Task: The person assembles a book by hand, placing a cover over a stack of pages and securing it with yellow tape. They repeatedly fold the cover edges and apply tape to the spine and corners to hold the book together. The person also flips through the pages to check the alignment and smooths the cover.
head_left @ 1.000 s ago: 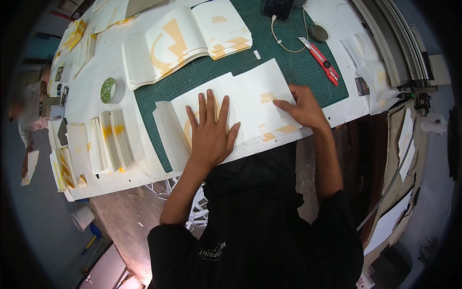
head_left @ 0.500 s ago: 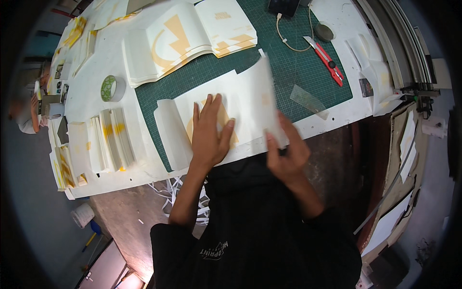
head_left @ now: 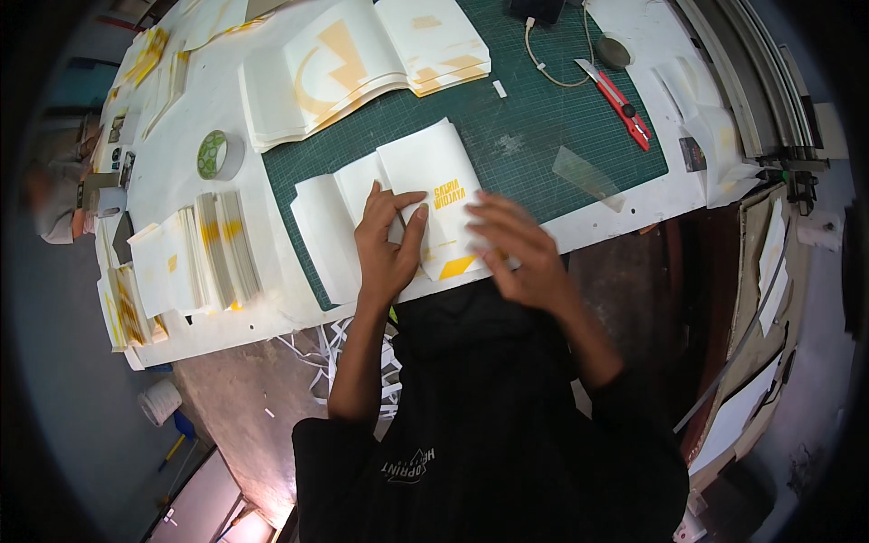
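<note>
A creased white paper sheet (head_left: 448,172) with yellow print lies at the table's near edge, partly on the green cutting mat. Its right panel is folded over toward the left, showing yellow lettering and a yellow stripe. My left hand (head_left: 389,249) rests on the sheet beside that panel's left edge, thumb and index finger apart. My right hand (head_left: 520,249) is at the panel's right edge, fingers spread and slightly blurred, the fingertips over the paper. Neither hand grips anything. The sheet's left flap (head_left: 321,244) stands partly raised.
Beyond lies a stack of similar printed sheets (head_left: 353,68) on the cutting mat (head_left: 516,127). A red box cutter (head_left: 625,110) with its blade out, a clear plastic strip (head_left: 588,178) and a cable lie rightward. Leftward are a tape roll (head_left: 220,156) and folded paper bundles (head_left: 217,249).
My right hand has folded the sheet's raised right panel over to the left and let go of its edge. My left hand has stayed on the sheet, its fingers now more bent.
</note>
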A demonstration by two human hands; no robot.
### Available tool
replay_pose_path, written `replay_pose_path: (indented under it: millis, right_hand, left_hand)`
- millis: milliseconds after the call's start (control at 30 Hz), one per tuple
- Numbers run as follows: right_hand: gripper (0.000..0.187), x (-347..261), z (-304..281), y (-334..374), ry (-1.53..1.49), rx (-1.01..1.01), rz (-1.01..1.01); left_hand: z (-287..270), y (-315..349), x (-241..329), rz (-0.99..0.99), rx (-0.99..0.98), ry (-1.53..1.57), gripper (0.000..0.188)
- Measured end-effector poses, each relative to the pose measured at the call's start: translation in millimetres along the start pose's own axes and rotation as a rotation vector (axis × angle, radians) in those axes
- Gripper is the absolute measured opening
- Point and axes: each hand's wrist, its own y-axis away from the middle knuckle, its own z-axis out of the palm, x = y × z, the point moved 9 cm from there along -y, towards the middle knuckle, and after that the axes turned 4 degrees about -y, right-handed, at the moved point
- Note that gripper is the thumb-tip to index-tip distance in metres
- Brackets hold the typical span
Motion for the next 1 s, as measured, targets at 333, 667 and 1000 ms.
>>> replay_pose_path:
  millis: [333,667,1000]
  right_hand:
    - [0.027,39.7,-10.2,-2.8,0.096,-0.054,0.102]
    - [0.03,53.9,-17.6,-11.4,0.098,-0.173,0.131]
    - [0.033,55.2,-17.6,-15.0,0.109,-0.2,0.081]
  left_hand:
    - [-3.5,-1.7,11.5,0.079,0.073,-0.053,0.01]
    - [2.5,-6.4,14.4,0.064,-0.151,-0.213,0.017]
    - [-3.7,-3.1,5.7,-0.02,-0.207,-0.224,0.026]
